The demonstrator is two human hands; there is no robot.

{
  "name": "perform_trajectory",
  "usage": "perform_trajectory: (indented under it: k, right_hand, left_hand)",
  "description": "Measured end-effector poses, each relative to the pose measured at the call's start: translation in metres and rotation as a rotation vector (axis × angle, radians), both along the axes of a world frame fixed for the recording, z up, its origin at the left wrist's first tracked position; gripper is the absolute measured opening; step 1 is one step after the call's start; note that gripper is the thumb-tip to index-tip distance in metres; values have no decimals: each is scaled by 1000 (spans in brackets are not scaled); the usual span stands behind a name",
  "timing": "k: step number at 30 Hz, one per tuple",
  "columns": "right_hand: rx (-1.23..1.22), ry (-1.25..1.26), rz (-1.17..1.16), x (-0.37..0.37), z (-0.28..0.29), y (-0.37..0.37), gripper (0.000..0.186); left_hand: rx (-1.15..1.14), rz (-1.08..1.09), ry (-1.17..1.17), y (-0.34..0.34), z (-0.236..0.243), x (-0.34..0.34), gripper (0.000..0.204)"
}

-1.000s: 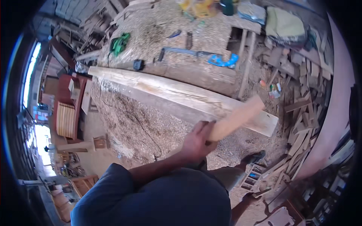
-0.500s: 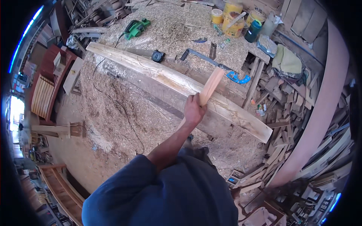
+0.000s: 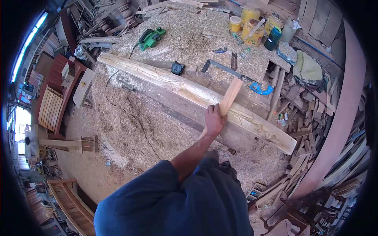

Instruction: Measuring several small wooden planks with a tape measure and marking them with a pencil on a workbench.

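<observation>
My left hand (image 3: 215, 119) is wrapped round a flat, pale reddish strip of wood (image 3: 230, 96). The strip slants across a long, rough-edged plank (image 3: 179, 85), and its upper end sticks out past the far edge. Its lower end is mostly hidden by my hand and forearm. The plank runs from the upper left down to the right. Past it lie a hacksaw-like saw with a blue handle (image 3: 261, 88) and a black tape measure (image 3: 177, 68). My right hand does not show.
A green power planer (image 3: 152, 38) lies on the wood shavings, its cable (image 3: 138, 120) trailing near the plank. Yellow buckets (image 3: 253, 33) and a dark green bottle (image 3: 273, 38) stand at the far right. Scrap wood (image 3: 311, 135) is heaped at the right, red-brown furniture (image 3: 59, 94) at the left.
The whole scene has shifted slightly right and down in the view. My left hand keeps its hold on the strip, which lies across the plank much as before.
</observation>
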State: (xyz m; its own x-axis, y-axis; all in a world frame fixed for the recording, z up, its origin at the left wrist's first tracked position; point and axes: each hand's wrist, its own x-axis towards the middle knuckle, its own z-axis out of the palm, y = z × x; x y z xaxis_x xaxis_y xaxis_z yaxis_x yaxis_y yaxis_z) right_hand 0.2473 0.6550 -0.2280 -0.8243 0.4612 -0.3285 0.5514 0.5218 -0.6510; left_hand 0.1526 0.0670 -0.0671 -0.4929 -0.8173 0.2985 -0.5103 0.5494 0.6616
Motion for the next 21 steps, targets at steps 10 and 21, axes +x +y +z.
perform_trajectory:
  k: [10, 21]
  right_hand:
    - [436, -250, 562, 74, 37, -110, 25]
    - [254, -338, 12, 85, 98, -186, 38]
  left_hand:
    - [130, -158, 42, 16, 26, 4, 61]
    - [133, -68, 2, -41, -3, 2, 61]
